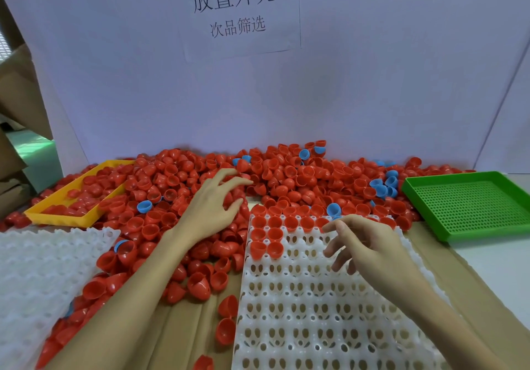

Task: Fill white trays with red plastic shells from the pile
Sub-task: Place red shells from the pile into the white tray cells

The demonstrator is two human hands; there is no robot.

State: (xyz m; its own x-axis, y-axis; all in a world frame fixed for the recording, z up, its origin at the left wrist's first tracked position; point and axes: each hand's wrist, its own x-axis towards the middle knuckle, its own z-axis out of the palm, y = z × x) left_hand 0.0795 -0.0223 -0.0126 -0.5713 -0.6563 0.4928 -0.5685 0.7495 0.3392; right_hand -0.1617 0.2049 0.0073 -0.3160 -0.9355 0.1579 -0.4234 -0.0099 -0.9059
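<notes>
A big pile of red plastic shells (pixel 289 174) spreads across the back of the table, with a few blue shells (pixel 383 187) mixed in. A white tray (pixel 315 306) lies in front of me; several red shells (pixel 275 233) sit in its far-left cells. My left hand (pixel 215 206) reaches over the pile with fingers spread, holding nothing. My right hand (pixel 361 243) hovers over the tray's far rows, fingers loosely bent and empty.
A second white tray (pixel 34 278) lies at the left, partly under shells. A yellow tray (pixel 71 206) holding red shells stands at the back left. A green perforated tray (pixel 473 206) sits at the right. A white board with a paper sign (pixel 235 11) closes the back.
</notes>
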